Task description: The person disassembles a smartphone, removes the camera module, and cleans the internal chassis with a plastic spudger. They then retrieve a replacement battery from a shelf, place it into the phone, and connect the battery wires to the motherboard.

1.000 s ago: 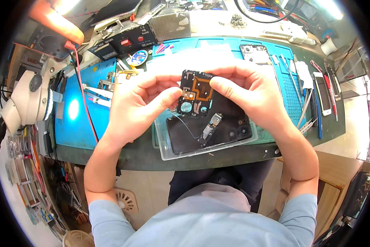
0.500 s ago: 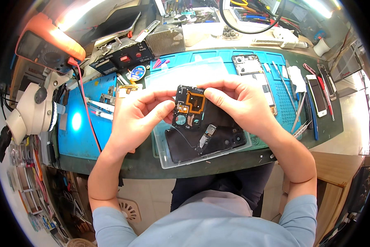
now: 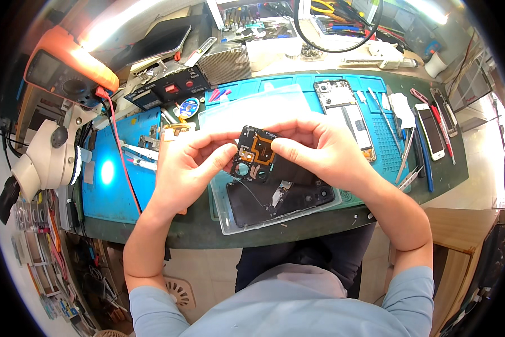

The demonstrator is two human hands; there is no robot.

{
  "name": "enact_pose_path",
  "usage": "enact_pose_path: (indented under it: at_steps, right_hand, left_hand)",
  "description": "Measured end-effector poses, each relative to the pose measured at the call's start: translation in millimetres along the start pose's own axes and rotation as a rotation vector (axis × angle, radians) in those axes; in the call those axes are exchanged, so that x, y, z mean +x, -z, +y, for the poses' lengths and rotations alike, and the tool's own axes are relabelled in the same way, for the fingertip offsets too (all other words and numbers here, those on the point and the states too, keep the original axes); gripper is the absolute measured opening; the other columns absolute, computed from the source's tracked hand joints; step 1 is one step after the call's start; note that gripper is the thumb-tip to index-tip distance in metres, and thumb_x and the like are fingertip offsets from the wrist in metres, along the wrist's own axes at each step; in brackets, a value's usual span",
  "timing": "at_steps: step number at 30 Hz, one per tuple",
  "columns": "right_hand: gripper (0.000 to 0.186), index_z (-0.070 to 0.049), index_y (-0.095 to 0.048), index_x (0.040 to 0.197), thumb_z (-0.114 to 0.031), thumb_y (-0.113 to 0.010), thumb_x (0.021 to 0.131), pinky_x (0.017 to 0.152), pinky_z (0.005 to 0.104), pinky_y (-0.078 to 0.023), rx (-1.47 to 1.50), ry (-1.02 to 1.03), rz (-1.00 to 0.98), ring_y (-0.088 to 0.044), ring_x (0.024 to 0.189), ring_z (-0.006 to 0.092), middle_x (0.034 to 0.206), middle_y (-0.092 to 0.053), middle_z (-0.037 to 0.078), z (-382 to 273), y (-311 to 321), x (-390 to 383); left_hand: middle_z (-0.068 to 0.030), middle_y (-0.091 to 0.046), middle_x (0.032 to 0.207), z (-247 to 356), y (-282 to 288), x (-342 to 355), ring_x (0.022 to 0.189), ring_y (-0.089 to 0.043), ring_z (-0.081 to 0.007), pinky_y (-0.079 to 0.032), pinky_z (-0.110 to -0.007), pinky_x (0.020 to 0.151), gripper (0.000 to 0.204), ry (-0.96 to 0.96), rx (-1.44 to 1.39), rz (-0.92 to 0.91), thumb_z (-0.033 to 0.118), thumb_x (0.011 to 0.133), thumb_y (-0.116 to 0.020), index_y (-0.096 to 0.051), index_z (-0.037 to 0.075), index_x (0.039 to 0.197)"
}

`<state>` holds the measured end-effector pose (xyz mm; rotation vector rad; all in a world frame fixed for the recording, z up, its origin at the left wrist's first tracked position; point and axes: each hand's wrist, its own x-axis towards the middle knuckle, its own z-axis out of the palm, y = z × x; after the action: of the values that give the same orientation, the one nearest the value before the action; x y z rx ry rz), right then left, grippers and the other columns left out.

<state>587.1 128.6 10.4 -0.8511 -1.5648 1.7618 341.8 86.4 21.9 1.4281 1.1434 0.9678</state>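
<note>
A: Where is the plate (image 3: 253,151) held?
B: It is held over the tray (image 3: 225,226), between the left hand (image 3: 186,171) and the right hand (image 3: 325,154). A face crossed by a copper-coloured strip is turned upward.

A: How are the hands placed?
B: Both are curled nearly closed. The plate's left edge is pinched between thumb and fingers of the left hand; its far right corner is pinched by the right hand. The fingertips behind the plate are hidden.

A: What is seen below?
B: A black panel (image 3: 245,209) is laid in the tray, and a small metal part (image 3: 279,195) is rested on it.

A: And farther out?
B: On the far right, a phone frame (image 3: 347,121) is set on the blue mat (image 3: 390,160); a white phone (image 3: 430,130) is placed beyond, past some tools. On the left, a second mat (image 3: 114,202) is lit by a bright spot, with a microscope (image 3: 41,154) stationed beside it. A spool (image 3: 189,108) is left between the mats, and a multimeter (image 3: 67,73) is seen at far left.
</note>
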Motion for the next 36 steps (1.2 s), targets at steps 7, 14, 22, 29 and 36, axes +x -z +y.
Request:
enact_pose_path:
  at_steps: [7, 14, 22, 29, 36]
  right_hand:
    - [0.033, 0.005, -0.060, 0.126, -0.011, -0.065, 0.098, 0.095, 0.0286, -0.052, -0.012, -0.026, 0.024, -0.066, 0.107, 0.0132, 0.117, -0.069, 0.010, -2, 0, 0]
    - [0.026, 0.003, -0.067, 0.121, -0.008, -0.064, 0.097, 0.085, 0.0249, -0.054, 0.042, 0.038, -0.014, -0.067, 0.097, 0.0095, 0.105, -0.072, 0.007, 0, -4, 0]
    - [0.027, 0.003, -0.068, 0.121, -0.012, -0.065, 0.098, 0.081, 0.0214, -0.052, -0.087, -0.008, -0.092, -0.065, 0.092, 0.0059, 0.102, -0.072, 0.004, -4, -1, -1]
    - [0.029, 0.002, -0.068, 0.121, -0.014, -0.067, 0.097, 0.081, 0.0213, -0.052, -0.027, -0.032, -0.074, -0.064, 0.092, 0.0060, 0.102, -0.073, 0.004, -1, 0, -1]
    - [0.033, 0.002, -0.067, 0.124, -0.016, -0.068, 0.097, 0.090, 0.0259, -0.051, 0.018, -0.120, -0.198, -0.064, 0.099, 0.0086, 0.111, -0.071, 0.005, 0, 2, 2]
  left_hand:
    - [-0.0058, -0.069, 0.106, 5, -1, -1, 0.091, -0.063, -0.0104, -0.053, -0.027, 0.078, 0.028, 0.009, 0.034, -0.001, 0.008, 0.100, -0.060, -0.063, -0.004, 0.125]
    - [-0.0068, -0.072, 0.101, 2, -1, -1, 0.086, -0.066, -0.0088, -0.056, -0.024, 0.075, 0.026, -0.059, 0.056, 0.050, 0.010, 0.098, -0.064, -0.067, -0.002, 0.121]
    - [-0.0054, -0.073, 0.080, -3, -2, 3, 0.070, -0.069, -0.0108, -0.055, -0.023, 0.067, 0.011, -0.248, 0.371, 0.021, 0.007, 0.090, -0.073, -0.073, 0.000, 0.099]
    - [-0.0076, -0.066, 0.083, 2, -6, 2, 0.073, -0.062, -0.0157, -0.049, -0.028, 0.065, 0.007, -0.458, 0.797, 0.071, 0.001, 0.088, -0.072, -0.067, -0.001, 0.092]
    - [-0.0092, -0.064, 0.084, -5, -7, 1, 0.074, -0.061, -0.0239, -0.047, -0.032, 0.065, 0.013, -0.627, 0.803, 0.168, 0.001, 0.086, -0.071, -0.060, 0.002, 0.091]
